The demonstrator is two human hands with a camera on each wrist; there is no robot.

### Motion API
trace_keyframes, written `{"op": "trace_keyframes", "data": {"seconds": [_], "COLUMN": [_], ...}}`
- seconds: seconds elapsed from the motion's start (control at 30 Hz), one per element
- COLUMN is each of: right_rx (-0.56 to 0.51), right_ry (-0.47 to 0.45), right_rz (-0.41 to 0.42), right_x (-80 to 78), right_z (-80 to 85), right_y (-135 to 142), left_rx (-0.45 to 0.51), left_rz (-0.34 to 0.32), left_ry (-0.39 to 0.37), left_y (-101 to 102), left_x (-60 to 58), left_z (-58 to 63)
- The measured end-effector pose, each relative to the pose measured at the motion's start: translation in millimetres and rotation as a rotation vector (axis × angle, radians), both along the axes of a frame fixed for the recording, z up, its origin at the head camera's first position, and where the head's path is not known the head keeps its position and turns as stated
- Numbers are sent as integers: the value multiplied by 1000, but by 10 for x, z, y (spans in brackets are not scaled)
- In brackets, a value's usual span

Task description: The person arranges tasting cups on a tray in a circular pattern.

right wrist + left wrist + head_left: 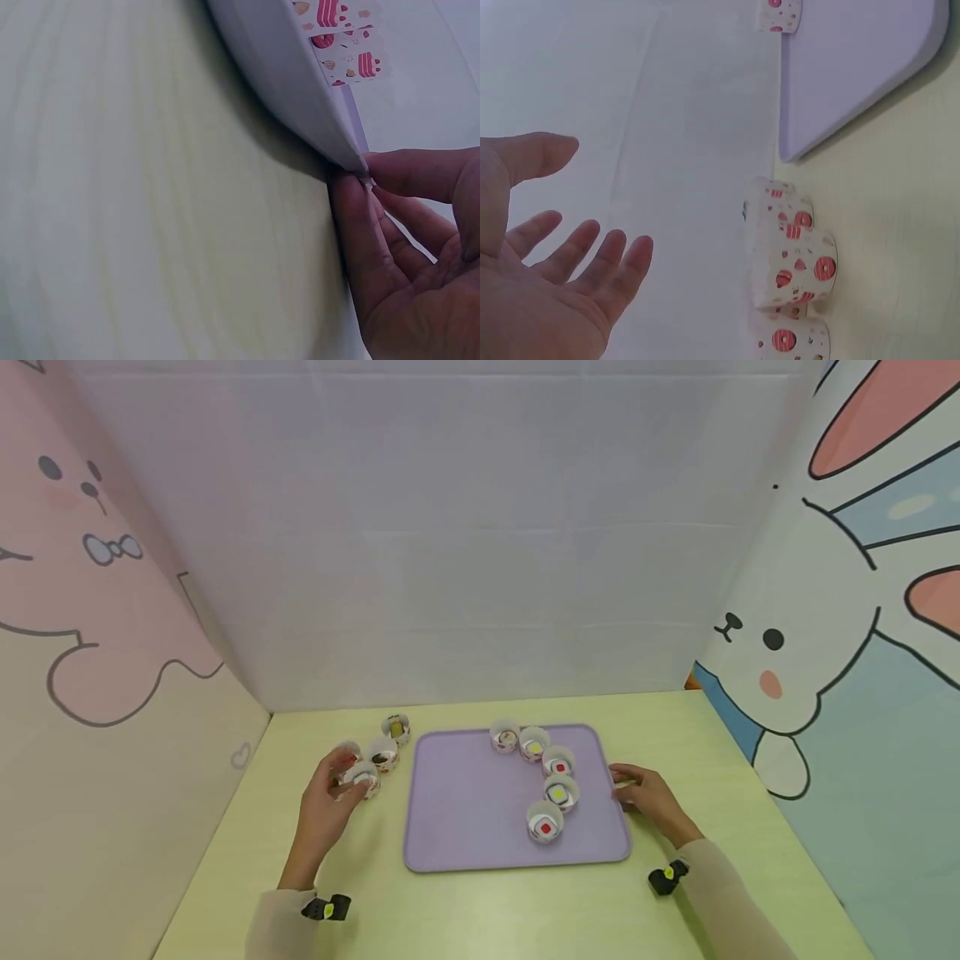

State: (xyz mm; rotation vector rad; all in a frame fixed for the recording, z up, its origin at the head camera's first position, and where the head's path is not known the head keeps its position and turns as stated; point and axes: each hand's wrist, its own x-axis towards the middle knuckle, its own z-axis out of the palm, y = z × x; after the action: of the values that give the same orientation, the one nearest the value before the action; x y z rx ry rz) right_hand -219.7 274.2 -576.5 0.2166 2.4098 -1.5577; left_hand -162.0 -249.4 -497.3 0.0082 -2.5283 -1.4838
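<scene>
My left hand point(328, 800) is raised over a cluster of small white paper cups left of the tray. In the left wrist view the thumb and fingers of this hand point(562, 262) are spread apart with nothing between them. Red cake and donut prints cover the nearest paper cup point(799, 266). My right hand point(651, 797) pinches the right rim of the lilac tray point(465, 802); the right wrist view shows its thumb point(412, 172) above the rim and a finger below. Several paper cups stand on the tray, among them one with a red piece inside point(545, 823).
Left of the tray, a cup with a yellowish-brown piece point(396, 729) stands at the back, and a cup with a dark piece point(382, 755) is in front of it. A white curtain point(480, 552) rises behind the pale yellow table point(495, 914). Printed cloths hang at both sides.
</scene>
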Motion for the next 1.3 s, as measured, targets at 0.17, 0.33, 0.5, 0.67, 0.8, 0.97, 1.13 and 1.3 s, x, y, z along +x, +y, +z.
{"op": "trace_keyframes", "data": {"seconds": [0.17, 0.33, 0.5, 0.67, 0.8, 0.97, 1.13, 1.3], "right_rx": [6, 4, -9, -13, -17, -9, -8, -14], "right_ry": [-3, 5, 6, 9, 12, 19, 18, 17], "right_rz": [3, 6, 7, 11, 14, 16, 16, 9], "right_x": [-4, 7, 13, 9, 6, -1, -13, -22], "right_z": [-7, 20, 44, 42, 22, 3, -26, -27], "right_y": [-2, -5, -12, -9, 6, 21, 26, 22], "left_rx": [-14, -24, 16, 34, 39, 68, 105, 78], "left_rz": [-3, 43, 74, 114, 125, 79, 57, 49], "left_ry": [15, -13, -100, -161, -200, -251, -308, -358], "left_y": [-207, -450, -641, -755, -837, -895, -921, -948], "left_x": [2, -38, -7, 13, 4, -33, -64, -102], "left_z": [-31, -157, -322, -453, -559, -677, -741, -763]}}
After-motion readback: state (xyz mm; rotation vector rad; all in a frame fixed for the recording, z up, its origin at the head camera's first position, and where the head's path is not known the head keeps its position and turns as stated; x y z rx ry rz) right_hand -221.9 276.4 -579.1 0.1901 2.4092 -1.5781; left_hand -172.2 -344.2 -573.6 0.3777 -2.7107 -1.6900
